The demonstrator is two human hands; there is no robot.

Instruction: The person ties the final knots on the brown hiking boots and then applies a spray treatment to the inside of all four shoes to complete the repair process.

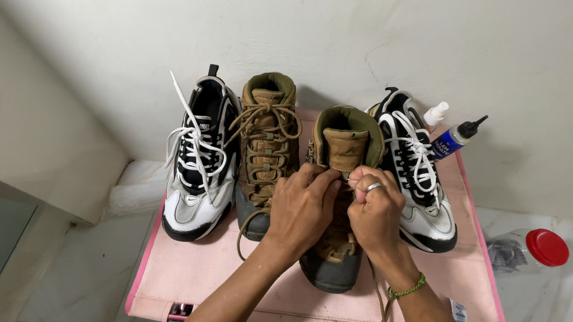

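A low desk (pixel 213 283) covered in pink cloth stands against a plain off-white wall, on a pale marbled floor (pixel 558 318). Four shoes stand on it in a row, toes toward the person: a black-and-white sneaker (pixel 198 165) with loose white laces at the left, a brown boot (pixel 265 144) beside it, a second brown boot (pixel 336 211) under the hands, and another black-and-white sneaker (pixel 419 177) at the right. Two small squeeze bottles (pixel 450 134) lie at the desk's far right corner by the wall — one white-capped, one blue with a black nozzle. A clear jar with a red lid (pixel 534 250) lies on the floor to the right.

The left hand (pixel 302 210) rests on the second boot's upper, fingers (pixel 317 179) curled closed at the lacing below the tongue. The right hand (pixel 376 212), with a ring and a green wrist band, has its fingers pinched shut at the same spot — on the lace, as far as can be told. A brown lace end (pixel 380 318) trails down over the desk's near edge.

That boot stands upright near the desk's middle, its long axis running from the wall toward the person, dark toe nearest, open collar at the wall side.
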